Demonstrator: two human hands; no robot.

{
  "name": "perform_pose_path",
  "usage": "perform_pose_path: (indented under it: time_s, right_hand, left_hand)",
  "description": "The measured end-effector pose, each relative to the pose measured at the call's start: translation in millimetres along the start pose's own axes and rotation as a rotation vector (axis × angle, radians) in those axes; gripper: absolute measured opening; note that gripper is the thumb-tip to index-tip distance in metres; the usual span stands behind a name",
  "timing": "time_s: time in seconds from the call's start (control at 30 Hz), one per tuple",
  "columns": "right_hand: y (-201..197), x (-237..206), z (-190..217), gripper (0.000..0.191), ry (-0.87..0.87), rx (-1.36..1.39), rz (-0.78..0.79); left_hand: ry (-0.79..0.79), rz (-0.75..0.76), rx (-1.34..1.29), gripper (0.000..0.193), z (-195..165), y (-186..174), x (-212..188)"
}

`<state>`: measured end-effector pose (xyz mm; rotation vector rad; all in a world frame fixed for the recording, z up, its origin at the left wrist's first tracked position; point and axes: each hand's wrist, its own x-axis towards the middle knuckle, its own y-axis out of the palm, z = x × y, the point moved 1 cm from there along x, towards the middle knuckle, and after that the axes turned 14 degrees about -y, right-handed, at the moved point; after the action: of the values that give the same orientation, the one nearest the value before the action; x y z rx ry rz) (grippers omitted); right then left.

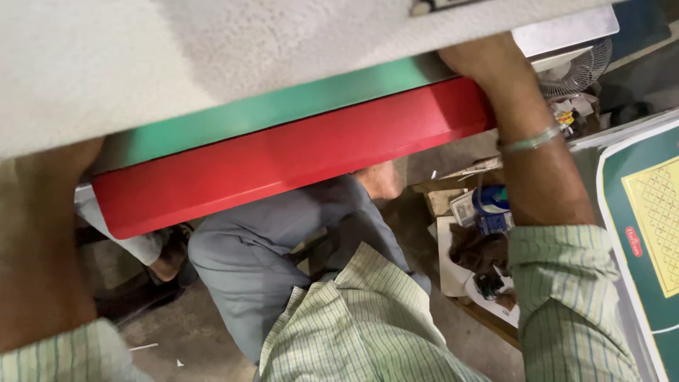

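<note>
Red-green board (297, 152) gripped at far edge by right hand (481, 60); left hand hidden, grip unclear.

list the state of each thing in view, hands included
board: lifted, tilted, red and green edge towards camera
right hand: gripping the board's right end
left hand: mostly hidden behind the board's left end, grip unclear
fan: tilted, blades not discernible
</note>
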<state>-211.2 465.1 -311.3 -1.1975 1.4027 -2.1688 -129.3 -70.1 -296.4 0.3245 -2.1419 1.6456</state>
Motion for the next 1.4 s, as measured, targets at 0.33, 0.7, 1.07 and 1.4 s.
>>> perform_pose_path:
  time_s: [0.33,0.7,1.07,1.4]
  right_hand:
    - [-10,-64,-35,0.02,0.042,-0.151,0.038]
    - [-11,-82,-31,0.022,0.028,-0.295,0.091]
    - [-52,-183,112,0.028,0.236,-0.428,-0.359]
    - [-111,-316,137,0.04,0.471,-0.741,0.098]
  left_hand:
    - [-0.18,0.281,0.172,0.042,-55,-26,-35]
    - [0.027,0.151,0.056,0.032,-45,-19,-67]
    - [-0.124,0.574,-0.696,0.035,-114,57,-219]
    - [-0.785,0.587,-1.58,0.028,-80,248,-225]
